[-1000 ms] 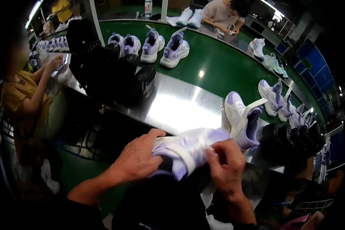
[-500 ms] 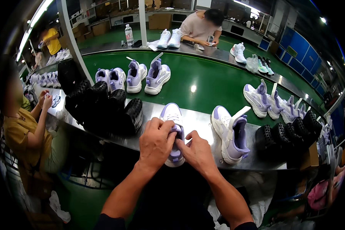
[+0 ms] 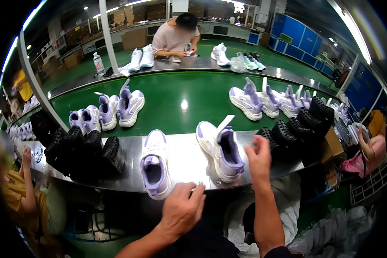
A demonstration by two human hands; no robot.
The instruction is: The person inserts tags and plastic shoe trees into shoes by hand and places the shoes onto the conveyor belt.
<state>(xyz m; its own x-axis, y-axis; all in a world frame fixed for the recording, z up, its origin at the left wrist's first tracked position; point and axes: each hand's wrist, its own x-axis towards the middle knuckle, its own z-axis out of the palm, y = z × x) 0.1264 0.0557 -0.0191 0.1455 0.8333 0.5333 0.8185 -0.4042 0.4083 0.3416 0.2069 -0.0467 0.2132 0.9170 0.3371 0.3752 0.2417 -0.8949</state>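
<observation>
Now that the fastened shoe [image 3: 151, 159] stands released, left hand [image 3: 181, 208] beside it and right hand [image 3: 259, 161] farther right are freed, half-uncurled.

Bare hands [image 3: 182, 208] near two white-and-purple sneakers [image 3: 157, 147] on a metal ledge [image 3: 182, 152]

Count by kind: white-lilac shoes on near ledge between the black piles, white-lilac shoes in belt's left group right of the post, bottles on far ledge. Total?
Front shoes: 2
Left-group shoes: 4
Bottle: 1
Total: 7
</observation>
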